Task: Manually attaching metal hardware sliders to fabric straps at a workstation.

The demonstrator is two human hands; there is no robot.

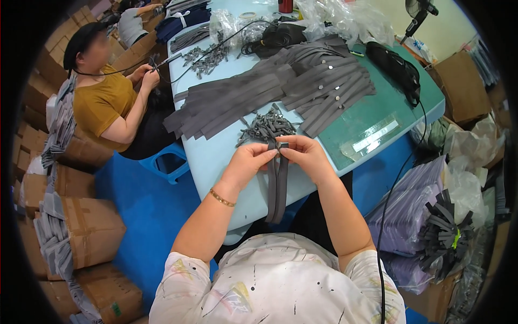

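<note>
Left hand (249, 161) and right hand (305, 154) meet over near edge of pale blue table (216, 156), fingertips pinching top of doubled grey flat strap (278, 183) hanging over table edge. Small heap of grey looped strap pieces (267, 127) just beyond hands. Fan of long grey straps (270, 89) farther back. Far left, seated co-worker in mustard shirt (102, 102), beside stacked brown cardboard boxes (86, 227).

Two people (102, 86) (four hands), one table (226, 156)

Boxes and bags around my table

I see brown cardboard boxes (91, 229) stacked at left, another box (463, 86) at right, clear plastic bags (334, 16) at the table's far end.
</note>
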